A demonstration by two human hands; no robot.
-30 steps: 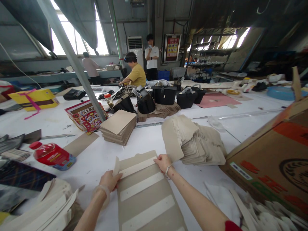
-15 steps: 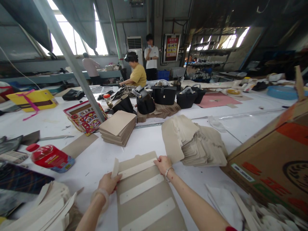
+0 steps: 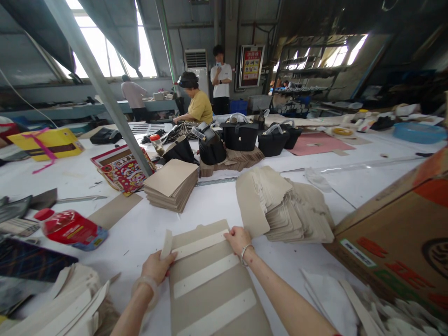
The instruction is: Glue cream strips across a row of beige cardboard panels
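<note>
A beige panel [image 3: 196,262] lies on the white table in front of me, with several pale strips across it. My left hand [image 3: 157,267] is closed at its left edge, thumb on the end of the farthest strip [image 3: 201,246]. A short pale strip end [image 3: 167,243] sticks up beside that thumb; whether it is a separate piece I cannot tell. My right hand [image 3: 240,240] pinches the other end of the farthest strip near the panel's right edge. Two nearer strips, a middle one [image 3: 206,276] and a wider-looking one [image 3: 220,313], lie flat on the panel.
Beyond the panel are a stack of beige boards [image 3: 171,184] and a fanned pile of shaped panels [image 3: 287,205]. Loose strips [image 3: 70,303] lie at lower left. A cardboard box [image 3: 395,233] stands right, a red bottle [image 3: 72,228] left. Black bags [image 3: 240,135] and several people are farther back.
Both hands keep their places on the strip and the panel. The view has shifted very slightly; the cardboard box's raised flap is out of sight now.
</note>
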